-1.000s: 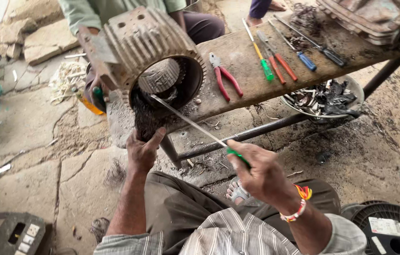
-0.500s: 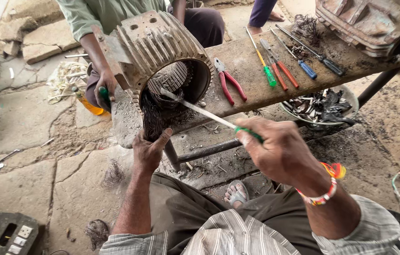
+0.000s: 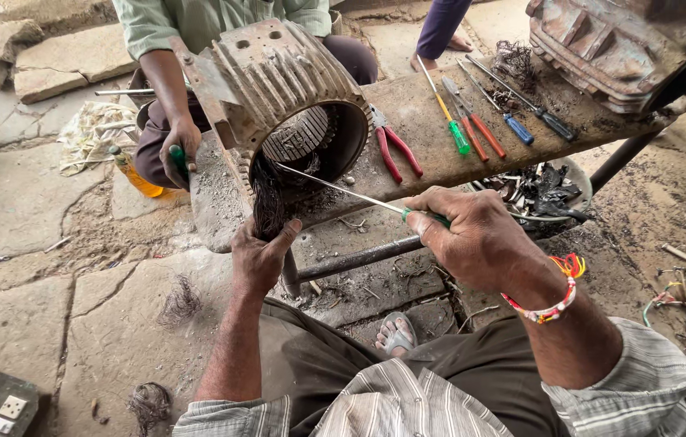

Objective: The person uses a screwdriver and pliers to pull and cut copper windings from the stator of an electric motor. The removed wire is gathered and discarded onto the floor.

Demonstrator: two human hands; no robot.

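Your right hand (image 3: 472, 239) is closed tight round the green handle of a long screwdriver (image 3: 335, 188); its shaft runs up and left from that grip, tip inside the open mouth of the motor stator housing (image 3: 278, 89), which lies on its side on the desk (image 3: 432, 154); your left hand (image 3: 260, 255) is nearer the housing, directly below the mouth, fingers pinched shut on the dark tuft of winding wire (image 3: 266, 202) hanging out (a co-worker's hand (image 3: 177, 150) steadies the far side); red-handled pliers (image 3: 395, 150) lie just right of the mouth.
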